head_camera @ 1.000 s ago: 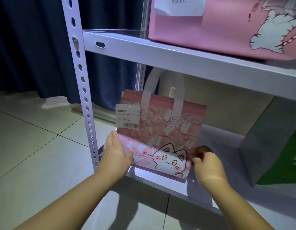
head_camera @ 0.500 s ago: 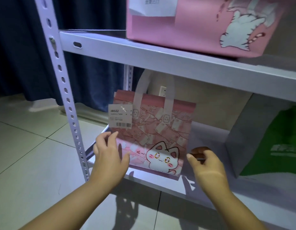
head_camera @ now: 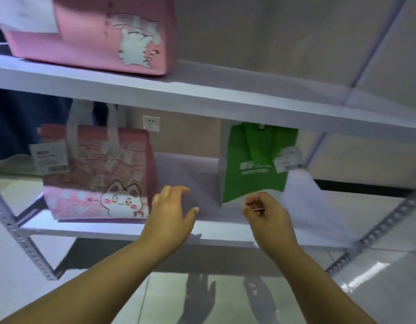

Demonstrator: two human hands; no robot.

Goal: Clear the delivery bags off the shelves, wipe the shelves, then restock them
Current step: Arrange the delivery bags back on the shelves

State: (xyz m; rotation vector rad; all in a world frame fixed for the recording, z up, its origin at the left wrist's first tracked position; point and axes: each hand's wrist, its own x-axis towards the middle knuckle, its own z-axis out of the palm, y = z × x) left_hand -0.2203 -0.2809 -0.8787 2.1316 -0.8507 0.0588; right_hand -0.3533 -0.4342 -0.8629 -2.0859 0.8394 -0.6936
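Through the head camera, your left hand point(head_camera: 172, 211) hangs over the front of the lower shelf point(head_camera: 109, 231), just to the right of the pink cat bag point(head_camera: 97, 174). Its fingers are loosely bent with the thumb stuck out to the right, and it has hold of nothing. The blur hides whether the knuckles touch the bag's side.

Your right hand point(head_camera: 270, 218) is further right over the same shelf, just below the bottom edge of the green bag point(head_camera: 256, 162). Its fingers are curled inward, and a small dark reddish thing point(head_camera: 256, 206) shows at the fingertips. You cannot tell what it is, or whether the hand actually grips it.

The pink cat bag stands upright at the left end of the lower shelf, handles up, with a white label point(head_camera: 50, 157) at its upper left corner. The green bag stands upright toward the right end, well apart from the pink one, with a white tag point(head_camera: 287, 159) at its right edge.

On the upper shelf point(head_camera: 202, 97), a larger pink bag point(head_camera: 90, 31) with a white cat on it sits at the left. A wall socket point(head_camera: 151, 123) shows behind the shelving, between the two lower bags. A perforated post point(head_camera: 22, 244) rises at the left, and beneath the shelving is a pale tiled floor point(head_camera: 202, 300).
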